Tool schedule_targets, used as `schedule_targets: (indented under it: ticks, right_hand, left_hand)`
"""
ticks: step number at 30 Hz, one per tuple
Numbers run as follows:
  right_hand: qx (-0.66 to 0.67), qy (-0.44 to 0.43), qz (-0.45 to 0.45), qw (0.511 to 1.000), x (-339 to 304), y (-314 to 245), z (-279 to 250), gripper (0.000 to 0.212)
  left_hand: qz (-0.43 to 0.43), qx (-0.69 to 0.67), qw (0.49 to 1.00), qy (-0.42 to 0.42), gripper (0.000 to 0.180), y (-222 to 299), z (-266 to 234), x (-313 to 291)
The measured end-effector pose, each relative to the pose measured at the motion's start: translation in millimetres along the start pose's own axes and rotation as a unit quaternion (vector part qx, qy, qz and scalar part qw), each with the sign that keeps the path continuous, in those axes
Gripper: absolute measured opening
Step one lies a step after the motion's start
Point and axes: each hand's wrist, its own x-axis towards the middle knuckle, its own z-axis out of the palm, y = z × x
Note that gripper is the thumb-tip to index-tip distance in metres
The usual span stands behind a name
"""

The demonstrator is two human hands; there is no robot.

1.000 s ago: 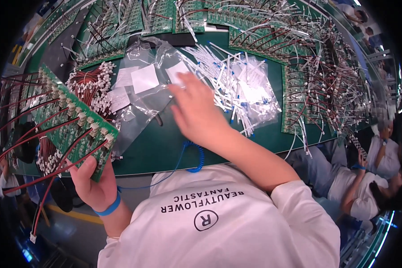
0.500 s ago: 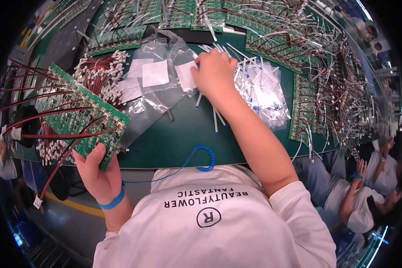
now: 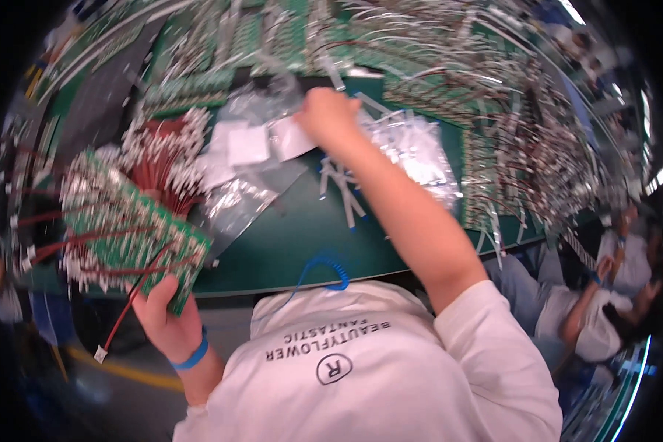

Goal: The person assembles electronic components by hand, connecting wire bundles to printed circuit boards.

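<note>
My left hand (image 3: 171, 320), with a blue band at its wrist, is closed on the lower corner of a green circuit board (image 3: 141, 225). Red and black wires with white connectors hang off the board's left side. My right hand (image 3: 330, 116) is over the far middle of the table, beside a pile of white flat ribbon cables (image 3: 412, 151) with blue ends. Its fingers are curled downward, and the back of the hand hides whatever is in them. Against it lies a clear plastic bag (image 3: 247, 195) with white paper labels (image 3: 249, 145).
Bundled red wires (image 3: 155, 166) with white connectors lie on the left. Rows of wired green boards (image 3: 435, 99) line the table's far and right sides. A coiled blue cord (image 3: 339, 274) crosses the near edge of the green table (image 3: 272, 254). People sit at the far right.
The whole view has shifted slightly and is blurred. My right hand has drawn its fingers in among the ribbon cables. My left hand still holds the circuit board.
</note>
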Motion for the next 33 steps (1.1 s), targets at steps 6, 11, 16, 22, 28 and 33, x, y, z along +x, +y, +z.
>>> schedule_targets:
  ticks: [6, 11, 16, 22, 28, 33]
  right_hand:
    - [0.062, -0.019, -0.04, 0.997, -22, -48, -16, 0.022]
    - [0.011, 0.051, -0.07, 0.996, -31, -30, -8, 0.022]
    - [0.117, 0.04, -0.153, 0.98, -98, -5, -88, 0.033]
    - [0.292, -0.195, -0.135, 0.926, -162, 75, -155, 0.026]
    - [0.439, -0.266, -0.106, 0.852, -198, 131, -198, 0.025]
    - [0.464, -0.441, -0.112, 0.76, -224, 173, -202, 0.022]
  left_hand:
    - [-0.015, -0.001, 0.999, -0.041, 0.055, -2, 5, -1]
    - [-0.037, 0.019, 0.999, -0.009, 0.063, -15, 32, 5]
    - [-0.048, 0.031, 0.997, -0.061, 0.059, -25, 36, 8]
    - [-0.087, 0.064, 0.993, -0.048, 0.054, -45, 46, 12]
    - [-0.143, 0.004, 0.981, -0.131, 0.056, -62, 64, 15]
    - [-0.139, 0.009, 0.967, -0.215, 0.071, -72, 84, 20]
